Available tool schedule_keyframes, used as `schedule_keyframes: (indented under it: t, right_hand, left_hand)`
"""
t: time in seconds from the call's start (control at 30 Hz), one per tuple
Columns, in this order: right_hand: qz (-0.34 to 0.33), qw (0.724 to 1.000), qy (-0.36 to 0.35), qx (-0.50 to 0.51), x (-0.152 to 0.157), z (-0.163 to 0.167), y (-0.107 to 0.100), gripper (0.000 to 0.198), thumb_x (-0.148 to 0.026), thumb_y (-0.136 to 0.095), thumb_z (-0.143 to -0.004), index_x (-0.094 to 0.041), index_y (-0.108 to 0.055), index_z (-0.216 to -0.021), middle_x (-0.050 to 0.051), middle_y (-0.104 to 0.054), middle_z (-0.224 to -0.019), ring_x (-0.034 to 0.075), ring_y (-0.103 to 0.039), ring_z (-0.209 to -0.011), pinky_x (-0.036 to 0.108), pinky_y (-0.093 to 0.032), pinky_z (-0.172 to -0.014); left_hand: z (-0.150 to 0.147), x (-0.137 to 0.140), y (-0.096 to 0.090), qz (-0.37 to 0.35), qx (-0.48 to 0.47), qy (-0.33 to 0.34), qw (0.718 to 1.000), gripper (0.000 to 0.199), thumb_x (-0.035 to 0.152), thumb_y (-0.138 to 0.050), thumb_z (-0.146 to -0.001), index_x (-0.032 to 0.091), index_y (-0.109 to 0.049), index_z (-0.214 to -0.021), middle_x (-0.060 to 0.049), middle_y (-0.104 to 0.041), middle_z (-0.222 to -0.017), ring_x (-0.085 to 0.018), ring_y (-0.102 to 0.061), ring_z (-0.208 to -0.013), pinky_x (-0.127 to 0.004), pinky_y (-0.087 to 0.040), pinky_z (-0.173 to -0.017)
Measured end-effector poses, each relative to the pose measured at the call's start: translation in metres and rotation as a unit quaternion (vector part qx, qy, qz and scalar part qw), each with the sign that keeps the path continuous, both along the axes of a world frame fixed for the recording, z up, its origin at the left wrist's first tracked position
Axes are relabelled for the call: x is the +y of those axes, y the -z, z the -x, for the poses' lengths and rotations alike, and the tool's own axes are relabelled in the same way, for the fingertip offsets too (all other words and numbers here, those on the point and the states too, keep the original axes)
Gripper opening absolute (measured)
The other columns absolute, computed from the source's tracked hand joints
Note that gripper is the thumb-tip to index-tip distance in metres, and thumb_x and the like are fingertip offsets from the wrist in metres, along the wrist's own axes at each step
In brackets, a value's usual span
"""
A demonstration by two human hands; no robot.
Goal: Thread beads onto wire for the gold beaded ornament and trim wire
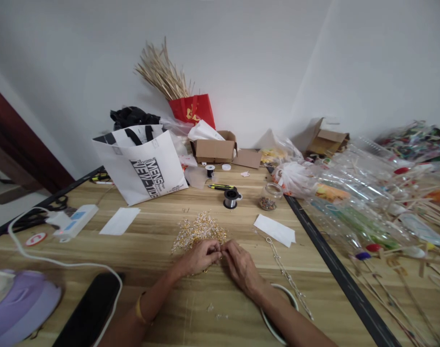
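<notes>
My left hand and my right hand meet at the fingertips over the wooden table. Both are closed in a pinch. What lies between the fingers is too small to make out. Just behind my left hand spreads a heap of gold and clear beaded strands. A beaded chain stretches along the table to the right of my right hand. Under my right forearm a white ring-shaped cord shows in part. A few tiny clear pieces lie between my forearms.
Behind the heap stand a spool of wire, a yellow-black cutter and a glass jar of beads. White paper slips lie nearby. On the left are a white bag, a power strip and a black case. Plastic bottles crowd the right.
</notes>
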State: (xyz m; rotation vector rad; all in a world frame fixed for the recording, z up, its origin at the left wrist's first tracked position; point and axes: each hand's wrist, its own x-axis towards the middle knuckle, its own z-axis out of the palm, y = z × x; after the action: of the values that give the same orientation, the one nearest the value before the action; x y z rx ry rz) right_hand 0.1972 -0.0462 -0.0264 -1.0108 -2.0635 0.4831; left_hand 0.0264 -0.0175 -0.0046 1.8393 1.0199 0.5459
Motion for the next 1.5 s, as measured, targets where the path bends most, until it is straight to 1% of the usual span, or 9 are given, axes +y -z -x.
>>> schedule_keyframes:
  t: [0.23,0.47,0.6,0.7,0.8,1.0,1.17,1.33,1.5]
  right_hand:
    - [0.007,1.000,-0.019,0.010,0.000,0.000,0.000,0.017,-0.018,-0.035,-0.093,-0.020,-0.050,-0.086,0.005,-0.054,-0.079,0.016,-0.052,-0.071,0.026,-0.041,-0.065]
    - [-0.003,1.000,-0.023,0.002,0.001,0.000,0.001,0.017,-0.019,-0.035,-0.093,-0.020,-0.049,-0.084,0.005,-0.053,-0.079,0.016,-0.051,-0.070,0.026,-0.042,-0.065]
    - [-0.004,1.000,-0.029,0.005,0.001,0.000,0.001,0.017,-0.018,-0.035,-0.093,-0.020,-0.049,-0.083,0.005,-0.053,-0.079,0.016,-0.052,-0.070,0.026,-0.042,-0.065]
    - [0.005,0.999,-0.027,0.023,0.000,0.000,-0.002,0.013,-0.017,-0.036,-0.091,-0.020,-0.049,-0.089,0.005,-0.055,-0.080,0.016,-0.053,-0.071,0.026,-0.043,-0.066]
    - [0.032,0.998,-0.013,0.054,-0.002,0.000,-0.006,0.011,-0.018,-0.039,-0.090,-0.019,-0.047,-0.098,0.004,-0.058,-0.078,0.016,-0.055,-0.069,0.025,-0.043,-0.064]
    - [0.070,0.994,-0.004,0.089,-0.002,0.000,-0.007,0.009,-0.019,-0.045,-0.086,-0.019,-0.050,-0.093,0.003,-0.059,-0.078,0.014,-0.055,-0.068,0.024,-0.043,-0.062]
    - [0.077,0.992,0.004,0.100,0.001,-0.001,-0.004,0.007,-0.021,-0.047,-0.086,-0.018,-0.054,-0.087,0.003,-0.059,-0.077,0.014,-0.054,-0.069,0.023,-0.042,-0.061]
    - [0.107,0.987,0.024,0.114,0.003,-0.002,-0.005,0.009,-0.023,-0.052,-0.084,-0.018,-0.057,-0.079,0.002,-0.060,-0.073,0.014,-0.054,-0.067,0.023,-0.040,-0.059]
    - [0.134,0.981,0.041,0.132,0.003,-0.002,-0.009,0.011,-0.024,-0.054,-0.082,-0.017,-0.058,-0.074,0.001,-0.060,-0.070,0.014,-0.054,-0.065,0.022,-0.039,-0.057]
  left_hand:
    - [-0.002,0.001,0.007,-0.024,0.019,-0.013,0.999,0.013,0.026,-0.055,-0.074,0.015,-0.054,-0.070,0.002,-0.051,-0.060,-0.012,-0.045,-0.058,-0.020,-0.035,-0.053]
    - [-0.006,-0.002,-0.003,-0.077,0.069,-0.031,0.994,0.011,0.020,-0.054,-0.072,0.014,-0.052,-0.063,0.003,-0.048,-0.058,-0.010,-0.042,-0.056,-0.020,-0.031,-0.052]
    - [-0.007,-0.004,-0.008,-0.085,0.074,-0.031,0.993,0.012,0.019,-0.054,-0.072,0.014,-0.052,-0.062,0.003,-0.049,-0.057,-0.010,-0.043,-0.056,-0.020,-0.030,-0.052]
    - [-0.006,-0.003,-0.006,-0.076,0.050,-0.025,0.996,0.013,0.018,-0.051,-0.075,0.014,-0.054,-0.063,0.002,-0.053,-0.058,-0.011,-0.046,-0.057,-0.020,-0.033,-0.053]
    - [-0.005,-0.001,0.000,-0.052,0.001,-0.022,0.998,0.016,0.019,-0.048,-0.078,0.013,-0.057,-0.067,0.001,-0.057,-0.061,-0.011,-0.050,-0.059,-0.019,-0.036,-0.055]
    - [-0.003,0.003,0.001,0.000,-0.079,-0.018,0.997,0.025,0.032,-0.050,-0.081,0.012,-0.058,-0.068,0.000,-0.059,-0.061,-0.011,-0.052,-0.059,-0.020,-0.039,-0.057]
    - [-0.003,0.002,-0.003,-0.018,-0.079,-0.027,0.996,0.027,0.033,-0.050,-0.081,0.012,-0.060,-0.067,-0.001,-0.059,-0.062,-0.012,-0.052,-0.061,-0.021,-0.040,-0.059]
    - [-0.004,0.003,-0.003,-0.030,-0.074,-0.033,0.996,0.027,0.032,-0.050,-0.081,0.012,-0.062,-0.068,-0.001,-0.060,-0.063,-0.012,-0.053,-0.062,-0.021,-0.040,-0.060]
    - [-0.005,0.003,-0.004,-0.022,-0.081,-0.036,0.996,0.026,0.032,-0.052,-0.079,0.012,-0.061,-0.065,-0.001,-0.061,-0.061,-0.012,-0.054,-0.060,-0.020,-0.040,-0.059]
